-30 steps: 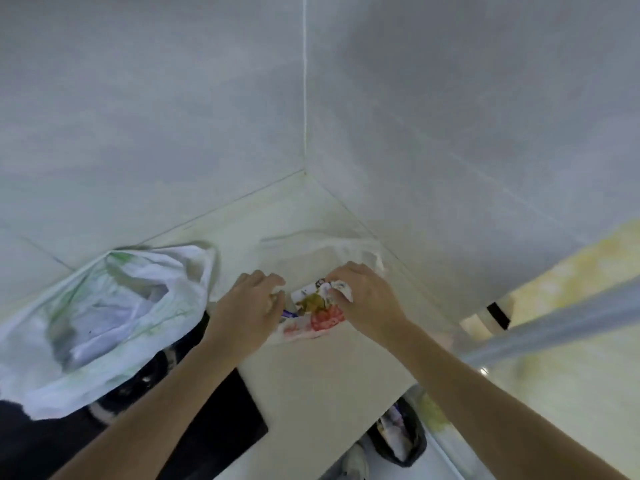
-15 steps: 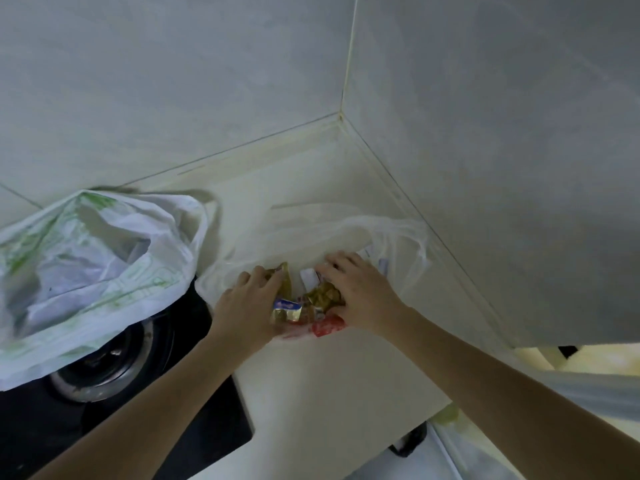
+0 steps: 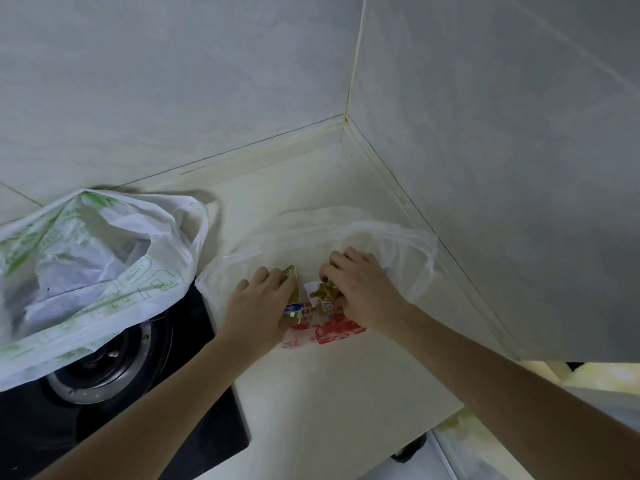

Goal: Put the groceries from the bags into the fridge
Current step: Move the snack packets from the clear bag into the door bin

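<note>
A thin clear plastic bag (image 3: pixel 391 237) with red print lies flat on the cream countertop (image 3: pixel 332 382) in the corner. My left hand (image 3: pixel 256 299) grips a small gold packet (image 3: pixel 293 289) at the bag's mouth. My right hand (image 3: pixel 360 289) is closed on a packet of yellow-green food (image 3: pixel 323 292) just to its right. The two packets are slightly apart. A second, white bag with green print (image 3: pixel 90 271) stands open at the left, partly over the stove. The fridge is not in view.
A black gas hob (image 3: pixel 114 386) with a round burner sits at the lower left under the white bag. Grey tiled walls (image 3: pixel 485 168) close off the back and right side. The counter's edge drops off at the lower right.
The view has tilted down and closer to the counter. My hands have drawn apart, each with its own packet, and the clear bag lies more spread out.
</note>
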Motion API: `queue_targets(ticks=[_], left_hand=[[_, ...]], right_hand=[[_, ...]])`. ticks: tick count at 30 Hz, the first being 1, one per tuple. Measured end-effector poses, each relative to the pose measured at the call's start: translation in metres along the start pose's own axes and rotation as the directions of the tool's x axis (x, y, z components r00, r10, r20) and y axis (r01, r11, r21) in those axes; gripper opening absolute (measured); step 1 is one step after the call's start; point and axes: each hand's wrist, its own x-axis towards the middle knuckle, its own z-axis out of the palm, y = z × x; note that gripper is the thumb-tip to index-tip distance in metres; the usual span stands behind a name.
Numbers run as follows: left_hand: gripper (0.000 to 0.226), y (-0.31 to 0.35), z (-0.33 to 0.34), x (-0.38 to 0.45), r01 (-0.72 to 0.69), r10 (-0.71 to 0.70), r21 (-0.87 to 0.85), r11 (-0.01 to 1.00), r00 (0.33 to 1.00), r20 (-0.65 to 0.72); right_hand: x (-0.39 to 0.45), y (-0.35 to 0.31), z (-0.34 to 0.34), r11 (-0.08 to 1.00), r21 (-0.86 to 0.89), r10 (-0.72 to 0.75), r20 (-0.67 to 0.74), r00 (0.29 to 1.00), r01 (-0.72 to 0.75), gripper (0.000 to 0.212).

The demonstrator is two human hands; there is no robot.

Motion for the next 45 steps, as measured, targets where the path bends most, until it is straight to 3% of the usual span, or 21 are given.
queue_targets(ticks=[3,7,11,16,20,24,28,31,36,42,45], left_hand=[[0.067,0.002,0.000,0.004,0.054,-0.053,-0.022,0.998,0.998,0.041],[0.046,0.004,-0.003,0.009,0.029,-0.030,0.007,1.000,0.999,0.034],[0.015,0.004,-0.008,0.006,-0.013,0.013,-0.004,1.000,0.996,-0.089],[0.015,0.004,-0.032,0.007,-0.001,0.001,0.000,1.000,0.984,-0.178],[0.013,0.013,-0.072,0.008,0.000,-0.007,-0.029,1.000,0.967,-0.256],[0.011,0.029,-0.128,0.009,-0.060,-0.027,-0.246,0.967,0.943,-0.333],[0.013,0.044,-0.181,0.015,-0.077,-0.106,-0.511,0.856,0.942,-0.319],[0.012,0.057,-0.215,0.017,-0.172,-0.025,-0.528,0.832,0.938,-0.346],[0.011,0.101,-0.276,0.001,-0.392,0.241,-0.486,0.781,0.907,-0.345],[0.007,0.213,-0.352,-0.044,-0.684,0.535,-0.433,0.588,0.730,-0.426],[0.007,0.294,-0.380,-0.093,-0.813,0.662,-0.414,0.411,0.578,-0.478]], right_hand=[[0.001,0.000,0.001,0.999,-0.017,-0.036,0.041,0.999,0.037,0.052],[0.003,-0.004,0.001,0.998,-0.041,-0.037,0.051,0.998,0.039,0.050],[0.001,-0.005,0.004,0.998,-0.045,-0.036,-0.055,0.998,0.034,0.036],[-0.003,-0.006,-0.011,1.000,0.020,0.015,-0.198,0.980,-0.012,0.022],[-0.012,-0.014,-0.050,0.973,0.213,0.152,-0.274,0.950,-0.094,0.024],[-0.039,-0.023,-0.106,0.924,0.347,0.280,-0.322,0.905,-0.162,0.023],[-0.085,-0.032,-0.169,0.857,0.471,0.401,-0.357,0.844,-0.208,0.024],[-0.125,-0.045,-0.209,0.840,0.464,0.485,-0.414,0.770,-0.280,0.030],[-0.209,-0.074,-0.260,0.778,0.482,0.623,-0.506,0.596,-0.404,0.038],[-0.362,-0.134,-0.301,0.652,0.523,0.742,-0.589,0.320,-0.549,0.033],[-0.464,-0.184,-0.309,0.535,0.566,0.780,-0.617,0.107,-0.627,0.033]])
